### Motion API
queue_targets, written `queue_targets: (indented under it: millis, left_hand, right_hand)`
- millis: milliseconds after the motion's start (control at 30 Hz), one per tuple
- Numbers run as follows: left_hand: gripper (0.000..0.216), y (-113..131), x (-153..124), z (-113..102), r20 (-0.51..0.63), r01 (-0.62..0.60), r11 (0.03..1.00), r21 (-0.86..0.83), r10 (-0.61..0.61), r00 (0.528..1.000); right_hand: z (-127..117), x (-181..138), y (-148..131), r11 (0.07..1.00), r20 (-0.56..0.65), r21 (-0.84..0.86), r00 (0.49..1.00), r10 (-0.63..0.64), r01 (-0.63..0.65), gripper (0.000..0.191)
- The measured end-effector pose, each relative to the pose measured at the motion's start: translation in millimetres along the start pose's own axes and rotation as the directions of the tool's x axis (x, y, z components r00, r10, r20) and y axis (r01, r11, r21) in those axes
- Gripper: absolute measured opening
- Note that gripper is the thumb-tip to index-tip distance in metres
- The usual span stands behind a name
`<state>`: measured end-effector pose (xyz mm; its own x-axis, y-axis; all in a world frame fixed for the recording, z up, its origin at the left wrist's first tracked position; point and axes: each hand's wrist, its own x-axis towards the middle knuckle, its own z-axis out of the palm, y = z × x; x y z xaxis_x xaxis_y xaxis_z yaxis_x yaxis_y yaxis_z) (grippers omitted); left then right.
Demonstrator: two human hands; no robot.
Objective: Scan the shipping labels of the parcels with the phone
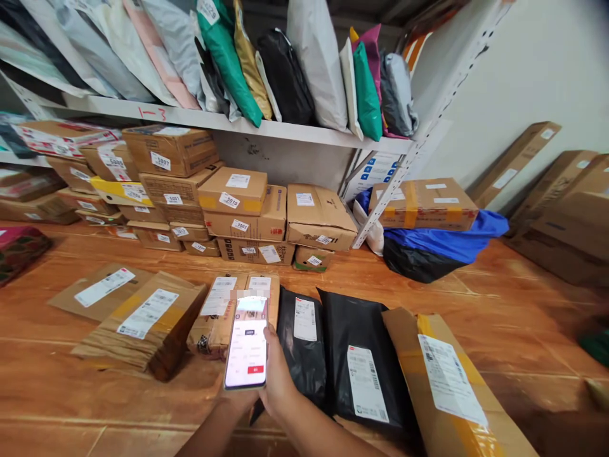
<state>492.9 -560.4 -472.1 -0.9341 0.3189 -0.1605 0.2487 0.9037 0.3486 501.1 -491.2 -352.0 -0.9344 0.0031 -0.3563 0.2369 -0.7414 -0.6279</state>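
Observation:
A lit smartphone (246, 358) is held upright between both hands, its screen facing me with a red button near the bottom. My right hand (278, 374) grips its right edge, thumb along the side. Under its lower end, my left hand (238, 398) supports it, with the fingers mostly hidden behind. Behind the phone lie two taped cardboard boxes (216, 317) with white labels. Just right of the hands rests a black plastic parcel (297, 358), and beside it a larger black parcel (352, 330). Each carries a shipping label.
A long taped carton (451, 381) lies at the right, and flattish brown packages (166, 324) at the left. Numbered boxes (247, 222) are stacked beneath a white metal shelf (285, 129) full of mailer bags. A blue-black sack (428, 254) sits by the shelf post, under a box.

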Motion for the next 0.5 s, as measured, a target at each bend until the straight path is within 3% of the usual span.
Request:
queue_targets:
  millis: [233, 500]
  left_hand:
    - [0.046, 1.5, 7.6, -20.0, 0.030, -0.192, 0.981, 0.021, 0.191, 0.981]
    - [0.044, 0.4, 4.4, -20.0, 0.020, -0.221, 0.972, 0.080, 0.220, 0.975]
  right_hand:
    - [13.9, 24.1, -13.1, 0.999, -0.051, 0.033, 0.998, -0.025, 0.027, 0.073]
    - [20.7, 24.9, -24.7, 1.000, -0.098, 0.016, 0.995, -0.016, 0.018, 0.073]
